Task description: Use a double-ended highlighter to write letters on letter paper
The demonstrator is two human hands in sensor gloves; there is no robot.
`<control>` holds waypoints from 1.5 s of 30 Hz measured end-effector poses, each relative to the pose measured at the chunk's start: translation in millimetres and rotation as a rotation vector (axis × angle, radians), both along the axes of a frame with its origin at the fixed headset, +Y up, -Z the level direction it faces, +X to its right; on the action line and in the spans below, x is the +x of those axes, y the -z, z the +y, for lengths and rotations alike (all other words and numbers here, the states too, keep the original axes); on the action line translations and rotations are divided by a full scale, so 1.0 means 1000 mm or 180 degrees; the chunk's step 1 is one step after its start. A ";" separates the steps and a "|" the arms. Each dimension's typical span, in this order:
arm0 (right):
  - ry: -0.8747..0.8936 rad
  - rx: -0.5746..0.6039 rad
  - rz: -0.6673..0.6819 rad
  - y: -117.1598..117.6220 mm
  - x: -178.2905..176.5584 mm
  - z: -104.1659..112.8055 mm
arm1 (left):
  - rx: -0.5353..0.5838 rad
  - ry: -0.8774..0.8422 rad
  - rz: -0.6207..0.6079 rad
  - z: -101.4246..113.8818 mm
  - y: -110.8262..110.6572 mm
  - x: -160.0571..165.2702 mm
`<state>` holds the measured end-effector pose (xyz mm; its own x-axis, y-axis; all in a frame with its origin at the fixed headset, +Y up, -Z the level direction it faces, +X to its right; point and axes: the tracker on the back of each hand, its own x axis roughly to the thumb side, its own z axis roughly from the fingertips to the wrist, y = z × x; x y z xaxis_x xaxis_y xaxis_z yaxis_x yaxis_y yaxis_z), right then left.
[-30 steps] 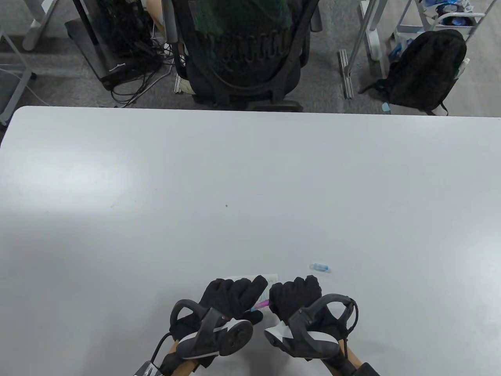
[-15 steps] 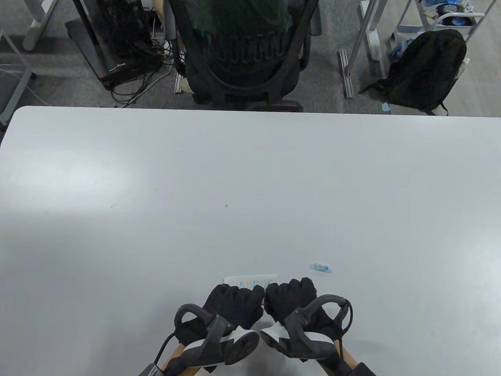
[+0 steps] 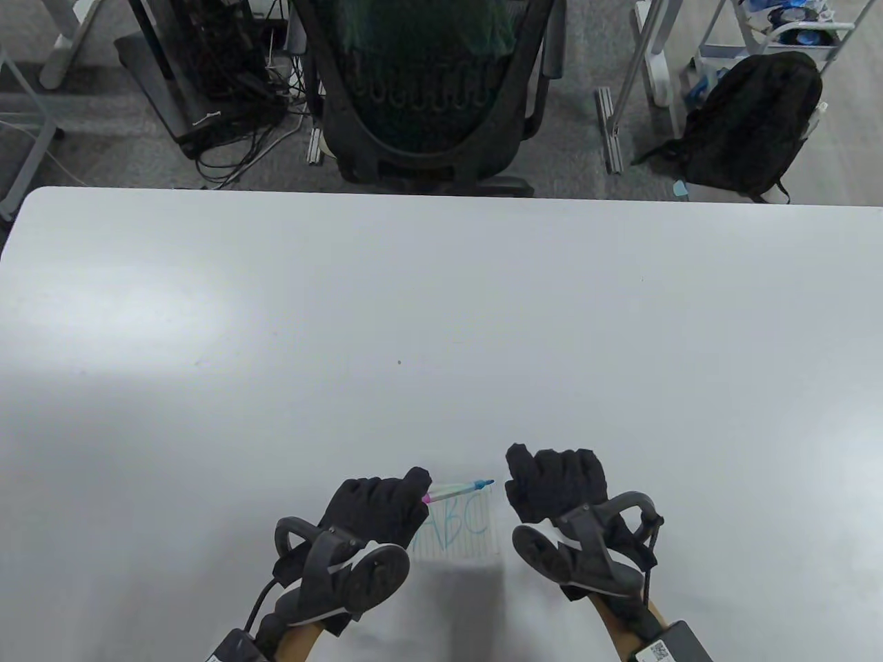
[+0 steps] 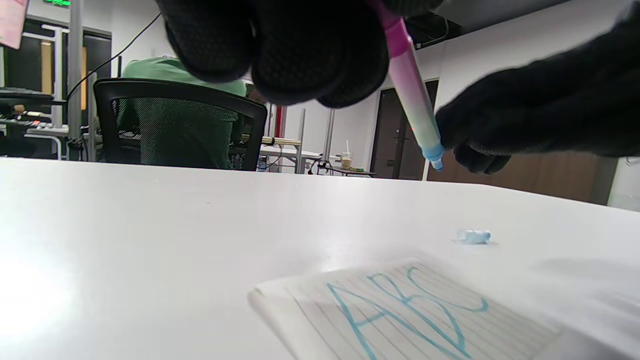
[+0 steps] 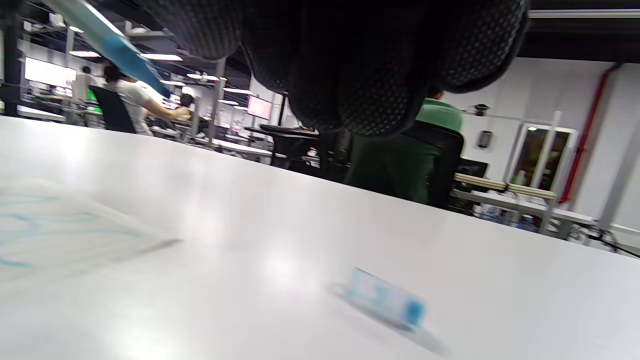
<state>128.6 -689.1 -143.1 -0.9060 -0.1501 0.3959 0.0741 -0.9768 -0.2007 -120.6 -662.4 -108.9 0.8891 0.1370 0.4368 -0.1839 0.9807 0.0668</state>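
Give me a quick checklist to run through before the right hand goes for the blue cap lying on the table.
1. Left hand grips the highlighter at its pink end: ok.
2. Blue tip uncapped and lifted off the letter paper: ok.
3. Letters ABC written on the paper: ok.
4. Blue cap lies free on the table, beyond the paper: ok in the wrist views; hidden under the right hand in the table view.
5. Right hand holds nothing: cannot tell, its fingers are curled and face down.
6. Pink end's cap on: cannot tell, the left hand covers it.
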 end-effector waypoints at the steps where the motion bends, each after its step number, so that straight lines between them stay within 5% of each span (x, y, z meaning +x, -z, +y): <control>1: -0.0019 -0.0040 -0.0067 0.004 0.005 -0.002 | -0.0045 -0.0031 0.0017 -0.001 0.002 -0.003; 9: -0.0248 -0.0726 -0.0547 0.030 0.035 -0.035 | -0.0272 -0.0235 0.0121 -0.007 0.012 -0.016; 16: -0.0365 -0.0830 -0.0593 0.035 0.040 -0.048 | -0.0377 -0.0275 0.0131 -0.011 0.017 -0.020; 19: -0.0466 -0.0640 -0.0492 0.034 0.036 -0.046 | -0.0390 -0.0251 0.0115 -0.012 0.018 -0.021; 26: -0.0604 -0.0951 -0.0405 0.031 0.037 -0.041 | -0.0435 -0.0312 0.0110 -0.012 0.018 -0.022; 32: 0.0081 -0.0638 0.0011 0.012 0.022 -0.029 | -0.0402 -0.0306 0.0017 -0.008 0.014 -0.020; 45: 0.0462 -0.0614 0.0368 0.001 0.003 -0.019 | -0.0505 -0.0394 -0.0245 -0.009 0.006 -0.007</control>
